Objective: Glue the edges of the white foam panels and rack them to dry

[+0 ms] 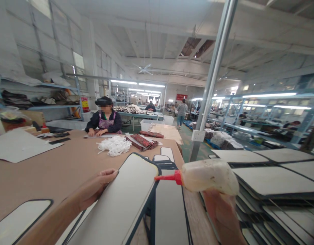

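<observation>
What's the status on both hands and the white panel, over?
Left hand gripping dark-edged white panel by its left edge. Right hand holding squeeze bottle, red nozzle at panel's right border, contact unclear. Nothing visibly blocking nozzle.

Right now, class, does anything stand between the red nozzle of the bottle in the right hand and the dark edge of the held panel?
Nothing visible does. The right hand holds the bottle, its red nozzle reaching right to the dark edge of the panel. The left hand grips the opposite side, clear of the nozzle.
</observation>
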Demonstrator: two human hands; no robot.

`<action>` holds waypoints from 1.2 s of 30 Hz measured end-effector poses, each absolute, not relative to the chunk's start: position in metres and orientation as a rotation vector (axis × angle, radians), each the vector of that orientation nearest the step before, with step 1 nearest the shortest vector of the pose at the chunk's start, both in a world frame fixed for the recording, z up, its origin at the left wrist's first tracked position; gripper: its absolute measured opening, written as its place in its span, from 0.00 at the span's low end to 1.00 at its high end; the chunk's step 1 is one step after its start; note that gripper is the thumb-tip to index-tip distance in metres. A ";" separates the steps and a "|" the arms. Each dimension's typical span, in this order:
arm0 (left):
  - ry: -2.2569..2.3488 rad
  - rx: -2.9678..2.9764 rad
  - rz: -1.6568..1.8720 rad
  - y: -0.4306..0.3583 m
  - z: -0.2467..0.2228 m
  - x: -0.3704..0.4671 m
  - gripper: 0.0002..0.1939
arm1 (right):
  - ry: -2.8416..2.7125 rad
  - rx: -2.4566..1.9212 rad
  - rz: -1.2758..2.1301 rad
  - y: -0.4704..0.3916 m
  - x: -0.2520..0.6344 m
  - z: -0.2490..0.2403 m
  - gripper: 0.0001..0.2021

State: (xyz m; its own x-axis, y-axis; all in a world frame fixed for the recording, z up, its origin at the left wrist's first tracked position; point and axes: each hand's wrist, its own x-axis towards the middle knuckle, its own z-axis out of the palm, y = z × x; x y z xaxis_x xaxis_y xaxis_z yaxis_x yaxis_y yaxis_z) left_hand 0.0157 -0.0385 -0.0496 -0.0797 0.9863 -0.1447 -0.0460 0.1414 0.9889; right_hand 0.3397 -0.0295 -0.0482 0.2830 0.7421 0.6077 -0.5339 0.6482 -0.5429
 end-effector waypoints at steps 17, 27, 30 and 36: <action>1.163 0.891 1.178 -0.046 -0.060 0.010 0.24 | -1.010 -0.273 0.939 -0.015 0.326 -0.047 0.15; 1.127 0.886 1.211 -0.044 -0.063 0.007 0.22 | -1.048 -0.298 0.966 -0.028 0.318 -0.046 0.25; 1.121 0.877 1.222 -0.041 -0.064 0.005 0.20 | -1.053 -0.298 0.980 -0.030 0.317 -0.048 0.25; 1.100 0.871 1.233 -0.034 -0.066 0.004 0.21 | -1.137 -0.315 1.057 -0.028 0.325 -0.060 0.22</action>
State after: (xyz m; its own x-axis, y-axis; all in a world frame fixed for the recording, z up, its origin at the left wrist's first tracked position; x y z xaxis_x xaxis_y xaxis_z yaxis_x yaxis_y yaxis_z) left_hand 0.0036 -0.0335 -0.0658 -0.0115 0.9862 -0.1653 -0.2758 0.1557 0.9485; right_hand 0.3254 -0.0277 -0.0601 0.0271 0.8121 0.5829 -0.5226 0.5086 -0.6842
